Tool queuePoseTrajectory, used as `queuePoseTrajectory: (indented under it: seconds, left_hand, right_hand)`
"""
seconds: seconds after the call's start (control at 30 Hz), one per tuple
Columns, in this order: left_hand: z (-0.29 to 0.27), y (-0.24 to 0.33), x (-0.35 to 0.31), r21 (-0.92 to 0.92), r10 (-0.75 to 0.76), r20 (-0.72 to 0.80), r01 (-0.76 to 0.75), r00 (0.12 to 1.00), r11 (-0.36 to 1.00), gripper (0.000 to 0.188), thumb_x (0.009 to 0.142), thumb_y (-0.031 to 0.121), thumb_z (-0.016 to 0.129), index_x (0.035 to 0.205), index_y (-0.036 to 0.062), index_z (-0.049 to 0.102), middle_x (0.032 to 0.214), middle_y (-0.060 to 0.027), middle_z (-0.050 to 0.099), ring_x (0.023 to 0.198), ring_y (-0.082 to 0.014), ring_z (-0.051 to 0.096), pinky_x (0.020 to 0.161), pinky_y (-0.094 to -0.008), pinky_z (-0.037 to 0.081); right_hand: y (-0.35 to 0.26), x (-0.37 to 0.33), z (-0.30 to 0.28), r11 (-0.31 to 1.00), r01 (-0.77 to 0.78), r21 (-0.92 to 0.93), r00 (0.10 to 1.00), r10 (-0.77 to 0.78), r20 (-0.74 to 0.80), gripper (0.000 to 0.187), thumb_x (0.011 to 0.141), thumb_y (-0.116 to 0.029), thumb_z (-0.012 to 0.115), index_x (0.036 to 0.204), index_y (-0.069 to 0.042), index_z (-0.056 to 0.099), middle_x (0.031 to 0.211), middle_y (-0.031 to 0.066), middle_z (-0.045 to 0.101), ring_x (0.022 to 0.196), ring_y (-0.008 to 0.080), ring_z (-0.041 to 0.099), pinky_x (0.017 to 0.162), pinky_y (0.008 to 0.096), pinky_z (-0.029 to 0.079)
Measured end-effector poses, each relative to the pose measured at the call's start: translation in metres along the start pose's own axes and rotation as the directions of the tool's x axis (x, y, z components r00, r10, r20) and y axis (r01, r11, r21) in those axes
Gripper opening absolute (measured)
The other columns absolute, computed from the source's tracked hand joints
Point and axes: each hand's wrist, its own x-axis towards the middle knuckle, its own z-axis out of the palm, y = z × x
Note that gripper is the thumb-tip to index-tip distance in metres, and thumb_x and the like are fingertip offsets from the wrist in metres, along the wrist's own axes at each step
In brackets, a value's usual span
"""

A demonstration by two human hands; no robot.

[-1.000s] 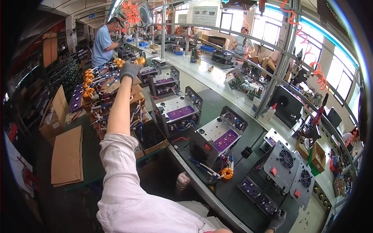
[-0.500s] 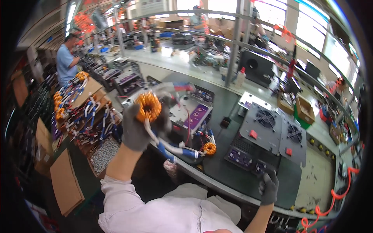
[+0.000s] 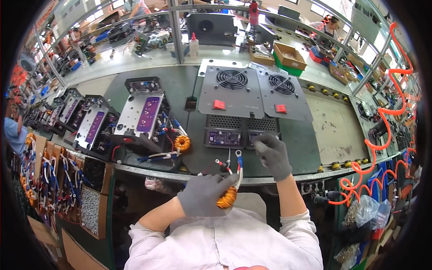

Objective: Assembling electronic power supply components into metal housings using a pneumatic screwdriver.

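Note:
In its gloved grip my left hand (image 3: 204, 194) has an orange copper-wound ring coil (image 3: 227, 198), held low in front of my chest. White and blue leads (image 3: 239, 168) with ring lugs stick up from the coil toward the bench. My gloved right hand (image 3: 274, 157) hovers over the bench edge with its fingers curled together; whatever may be between them is hidden. Just beyond it are two dark units with purple circuit boards (image 3: 225, 138), and their grey fan panels (image 3: 231, 90) lie behind. A second ring coil (image 3: 182, 143) rests beside an open metal chassis (image 3: 143, 119) at left.
More chassis (image 3: 93, 123) line the bench to the left. Below them stand boxes of cable leads (image 3: 58, 175) and small metal parts (image 3: 90, 211). An orange coiled air hose (image 3: 378, 148) hangs at right. A white bottle (image 3: 194, 46) stands at the back, near a frame post.
My view has swung right. The coil in my left hand has come from above the chassis to in front of my chest. My right hand now sits closer to the left hand.

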Motion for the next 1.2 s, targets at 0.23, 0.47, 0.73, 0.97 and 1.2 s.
queuePoseTrajectory:
  seconds: [0.23,0.47,0.73,0.97,1.2]
  left_hand:
    - [0.036,-0.003,0.018,0.337,0.119,0.013,-0.116,0.993,0.934,0.066,0.067,0.034,0.075,0.127,0.0156,0.055,0.077,-0.0074,0.056,0.065,-0.0227,0.056,0.055,-0.0354,0.043]
    - [0.036,-0.023,0.031,0.434,0.08,0.015,-0.079,0.997,0.897,0.067,0.063,0.034,0.076,0.125,0.015,0.056,0.077,-0.0087,0.056,0.065,-0.0236,0.057,0.052,-0.0357,0.041]
    - [0.037,-0.075,0.106,0.354,-0.199,-0.096,0.22,0.975,0.909,0.067,0.068,0.041,0.072,0.126,0.0146,0.051,0.085,-0.0143,0.064,0.083,-0.033,0.066,0.071,-0.0433,0.052]
    - [0.009,-0.098,0.129,0.264,-0.461,0.219,0.403,0.86,0.876,0.067,0.072,0.045,0.067,0.13,0.0164,0.048,0.105,-0.0153,0.067,0.097,-0.0312,0.066,0.082,-0.0428,0.052]
    - [0.008,-0.102,0.135,0.255,-0.432,0.241,0.373,0.869,0.892,0.07,0.071,0.048,0.067,0.13,0.0152,0.049,0.109,-0.0149,0.067,0.102,-0.0308,0.065,0.086,-0.0424,0.051]
  right_hand:
    - [0.008,0.023,-0.004,0.947,-0.035,-0.32,0.983,0.091,0.161,0.03,0.092,-0.024,0.062,0.111,-0.001,0.066,0.087,0.0019,0.064,0.072,0.0092,0.056,0.063,0.0248,0.045]
    - [0.023,0.067,-0.019,0.683,0.141,-0.717,0.978,0.017,0.209,0.043,0.084,-0.038,0.068,0.105,-0.001,0.068,0.093,0.0159,0.069,0.089,0.0267,0.066,0.083,0.0353,0.049]
    - [0.124,0.21,-0.041,0.129,0.3,-0.945,0.871,-0.442,0.216,0.044,0.089,-0.038,0.057,0.12,-0.007,0.06,0.119,0.0198,0.061,0.109,0.0338,0.058,0.094,0.0429,0.045]
    - [0.065,0.207,0.012,0.167,0.204,-0.965,0.964,-0.204,0.169,0.039,0.096,-0.029,0.047,0.125,-0.005,0.057,0.127,0.019,0.056,0.118,0.0322,0.052,0.101,0.0394,0.041]
    - [0.095,0.248,-0.037,0.215,0.18,-0.96,0.96,-0.252,0.123,0.037,0.097,-0.028,0.047,0.124,-0.005,0.057,0.127,0.0176,0.057,0.117,0.0307,0.053,0.101,0.0383,0.041]
